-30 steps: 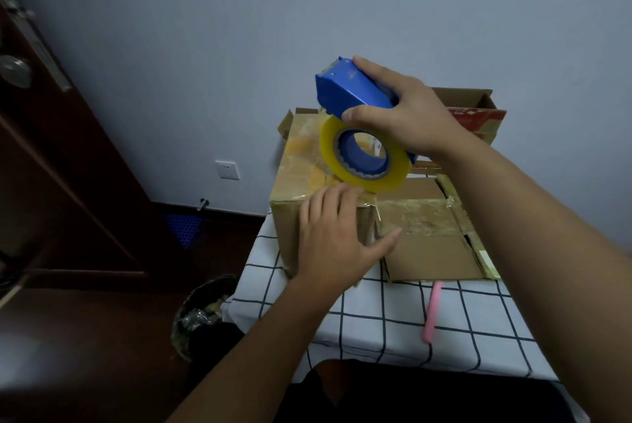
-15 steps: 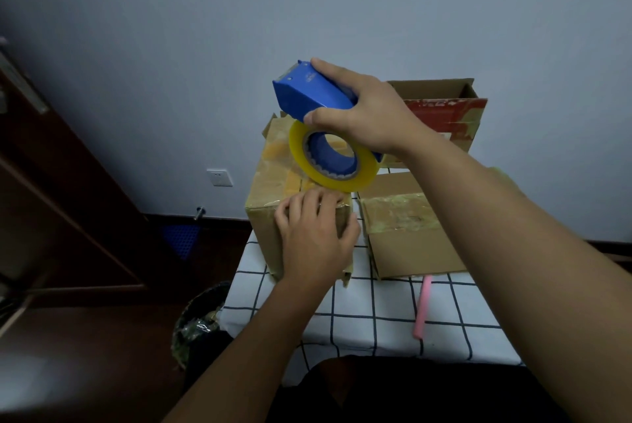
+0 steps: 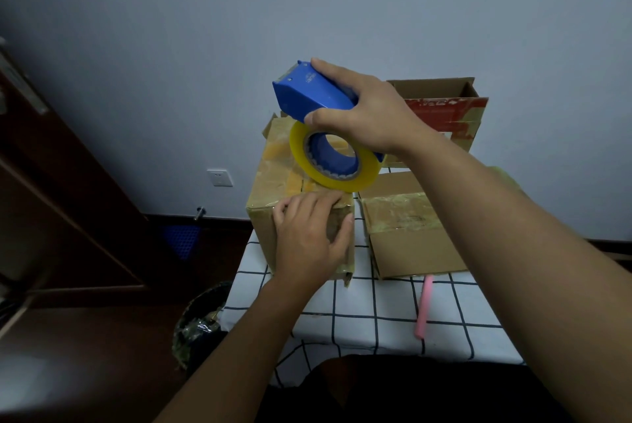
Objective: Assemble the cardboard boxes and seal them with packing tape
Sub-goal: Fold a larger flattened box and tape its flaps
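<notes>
- The left hand (image 3: 313,239), spread flat with the thumb out a second ago, now presses closer against the near top corner of the taped box (image 3: 273,183).
- The tape dispenser (image 3: 325,128) has lowered toward that box's top.

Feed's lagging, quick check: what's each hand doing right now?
Left hand: open, pressing on the cardboard box.
Right hand: gripping the blue tape dispenser.

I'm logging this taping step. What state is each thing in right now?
Left hand: pressed on the near top edge of the box.
Right hand: gripping the tape dispenser.
Tape dispenser: held above the box, yellow roll loaded.
Front box: closed, top flaps taped.
Flat box: lying flat, old tape on it.
Back box: open on top.
Pink stick: lying on the tablecloth.
</notes>
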